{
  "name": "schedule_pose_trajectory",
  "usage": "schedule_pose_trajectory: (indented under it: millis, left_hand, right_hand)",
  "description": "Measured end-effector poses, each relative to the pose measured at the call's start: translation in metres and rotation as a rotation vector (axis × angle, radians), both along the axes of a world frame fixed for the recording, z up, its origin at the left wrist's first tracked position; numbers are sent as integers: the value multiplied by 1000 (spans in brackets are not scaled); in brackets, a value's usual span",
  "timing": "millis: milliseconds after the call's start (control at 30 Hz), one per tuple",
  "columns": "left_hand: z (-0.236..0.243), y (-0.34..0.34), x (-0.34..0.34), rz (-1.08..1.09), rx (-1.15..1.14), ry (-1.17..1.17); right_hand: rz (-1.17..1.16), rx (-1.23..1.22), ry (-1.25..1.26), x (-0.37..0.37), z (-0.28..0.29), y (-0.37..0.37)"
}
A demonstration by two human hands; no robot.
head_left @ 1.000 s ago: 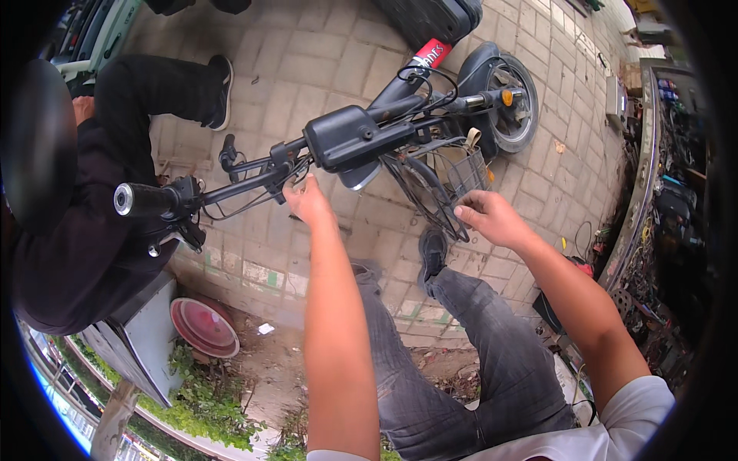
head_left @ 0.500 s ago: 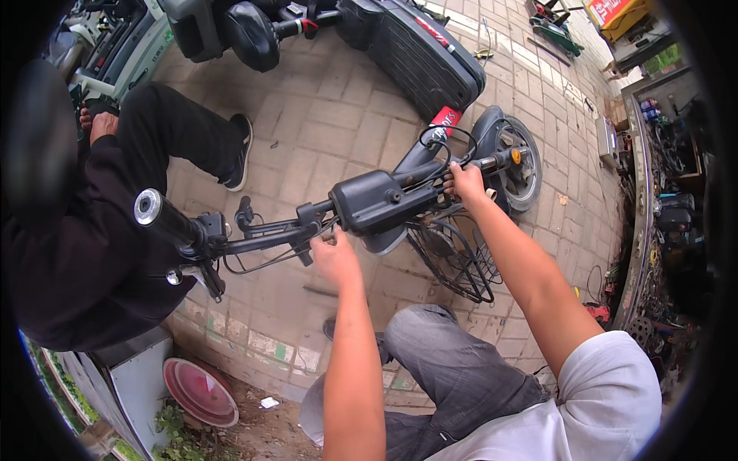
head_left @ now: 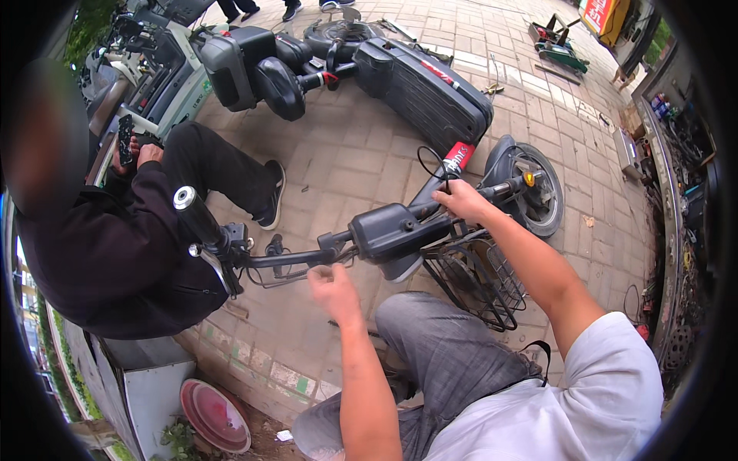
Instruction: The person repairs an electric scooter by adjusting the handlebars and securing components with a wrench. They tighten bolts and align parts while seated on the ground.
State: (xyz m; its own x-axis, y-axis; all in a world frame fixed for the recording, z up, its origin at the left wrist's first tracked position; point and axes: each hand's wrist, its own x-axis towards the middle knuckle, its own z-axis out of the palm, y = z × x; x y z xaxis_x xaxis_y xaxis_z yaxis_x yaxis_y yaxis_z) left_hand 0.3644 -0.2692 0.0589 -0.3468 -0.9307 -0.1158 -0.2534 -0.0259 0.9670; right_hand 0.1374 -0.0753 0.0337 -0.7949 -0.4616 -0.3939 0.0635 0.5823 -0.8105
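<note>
A small electric bike's front end lies across the paving, with a black handlebar (head_left: 288,258) and black controller box (head_left: 388,233). My left hand (head_left: 332,290) has curled fingers just below the handlebar by thin cables; what is in them, if anything, I cannot make out. My right hand (head_left: 459,201) is closed on a black cable (head_left: 421,160) beside the red-labelled frame tube (head_left: 460,154). Below it hangs a wire basket (head_left: 478,284), near the front wheel (head_left: 542,203).
A person in dark clothes (head_left: 115,253) crouches at left, hands around a black object. Behind lie scooter parts (head_left: 419,92) and parked scooters (head_left: 146,73). A green jack (head_left: 561,54) sits farther back, a cluttered bench (head_left: 676,192) at right, a red basin (head_left: 215,415) lower left.
My right hand has moved from the basket up to the cable by the frame tube. My left hand stays near the handlebar. The view has shifted, showing more scooters and feet behind.
</note>
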Motion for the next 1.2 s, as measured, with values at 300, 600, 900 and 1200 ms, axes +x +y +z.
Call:
schedule_pose_trajectory:
  millis: [300,600,900,1200]
  left_hand:
    - [80,-42,30,-191,-190,-98]
    - [144,-74,68,-120,-173,52]
    - [107,-90,121,-34,183,285]
    - [99,-81,122,-56,-286,-56]
  right_hand:
    - [93,210,206,0,-28,-23]
    - [105,349,263,6,-30,-27]
    - [567,-448,476,146,105,-110]
    - [746,-724,430,206,79,-218]
